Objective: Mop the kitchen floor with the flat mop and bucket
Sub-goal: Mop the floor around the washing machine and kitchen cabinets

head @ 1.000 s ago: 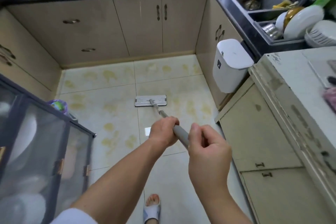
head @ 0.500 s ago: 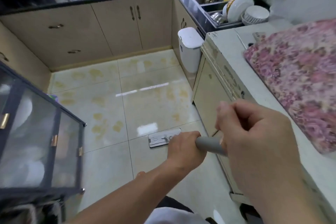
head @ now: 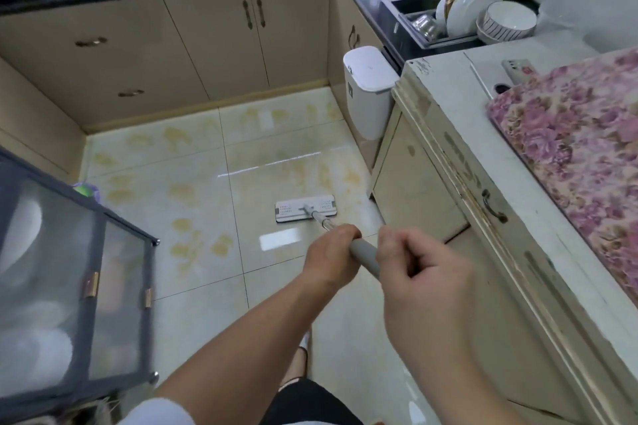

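2 hands (head: 376,272) grip flat mop (head: 305,212) handle; no legible writing.

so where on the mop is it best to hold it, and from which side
Grip the thick grey sleeve of the handle, not the thin metal rod near the mop head. The pole slopes up from the floor toward the person, so come at it from above. Both hands already do this: the left hand lower on the sleeve, the right hand higher.
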`<state>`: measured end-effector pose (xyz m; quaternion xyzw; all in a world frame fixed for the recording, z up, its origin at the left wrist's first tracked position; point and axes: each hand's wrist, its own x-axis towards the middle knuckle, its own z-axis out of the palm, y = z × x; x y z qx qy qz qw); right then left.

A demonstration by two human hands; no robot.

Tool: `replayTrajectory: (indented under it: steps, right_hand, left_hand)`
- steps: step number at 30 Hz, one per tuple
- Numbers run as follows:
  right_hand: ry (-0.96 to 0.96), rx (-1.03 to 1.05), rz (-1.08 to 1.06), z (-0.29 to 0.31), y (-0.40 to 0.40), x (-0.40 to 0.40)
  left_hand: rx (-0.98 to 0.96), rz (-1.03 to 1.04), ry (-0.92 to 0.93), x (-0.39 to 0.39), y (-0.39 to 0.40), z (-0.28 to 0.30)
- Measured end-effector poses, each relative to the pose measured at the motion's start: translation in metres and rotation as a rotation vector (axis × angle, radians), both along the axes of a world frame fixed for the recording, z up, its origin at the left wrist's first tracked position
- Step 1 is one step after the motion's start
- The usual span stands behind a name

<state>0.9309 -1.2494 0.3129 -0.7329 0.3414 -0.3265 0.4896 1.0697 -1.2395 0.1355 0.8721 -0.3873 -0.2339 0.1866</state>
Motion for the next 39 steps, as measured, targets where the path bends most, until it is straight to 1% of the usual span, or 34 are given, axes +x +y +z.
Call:
replayTrajectory:
  steps: [2, 4, 6, 9, 11, 13, 17, 23, 26, 28, 33, 37, 39]
  right_hand:
    - [0.028, -0.017, 0.013, -0.021, -0.010, 0.051]
    - [0.062, -0.039, 0.038, -0.038, -0.019, 0.099]
    - [0.063, -0.027, 0.036, -0.051, -0.031, 0.136]
    - [0.040, 0.020, -0.043, -0.055, -0.052, 0.158]
    - [0.052, 0.037, -0.078, -0.051, -0.060, 0.150]
    - [0.075, 0.043, -0.086, -0.040, -0.062, 0.124]
    - [0.108, 0.075, -0.119, 0.001, -0.060, 0.049]
    - [0.112, 0.003, -0.085, 0.096, -0.084, -0.047]
    - [0.130, -0.073, -0.046, 0.110, -0.080, -0.078]
    - [0.107, -0.083, -0.034, 0.107, -0.073, -0.089]
    - [-0.049, -0.047, -0.025, 0.081, -0.068, -0.105]
    - [0.033, -0.008, -0.001, 0.036, -0.065, -0.090]
    - [0.040, -0.001, -0.020, 0.015, -0.068, -0.072]
  left_hand:
    - [0.029, 0.020, 0.083, 0.057, -0.014, -0.008]
    - [0.076, -0.009, 0.119, 0.112, -0.027, -0.013]
    - [0.142, -0.075, 0.084, 0.156, -0.042, -0.015]
    - [0.203, -0.133, 0.013, 0.180, -0.064, -0.013]
    - [0.199, -0.153, -0.013, 0.170, -0.071, -0.009]
    - [0.150, -0.149, -0.029, 0.143, -0.071, -0.005]
    - [0.065, -0.177, -0.069, 0.064, -0.062, 0.017]
    - [-0.052, -0.239, -0.087, -0.069, -0.069, 0.078]
    - [-0.053, -0.262, -0.076, -0.107, -0.064, 0.089]
    - [-0.047, -0.265, -0.093, -0.114, -0.059, 0.085]
    - [-0.041, -0.267, -0.092, -0.117, -0.059, 0.064]
    - [-0.030, -0.223, -0.059, -0.087, -0.070, 0.034]
    - [-0.026, -0.208, -0.036, -0.062, -0.080, 0.021]
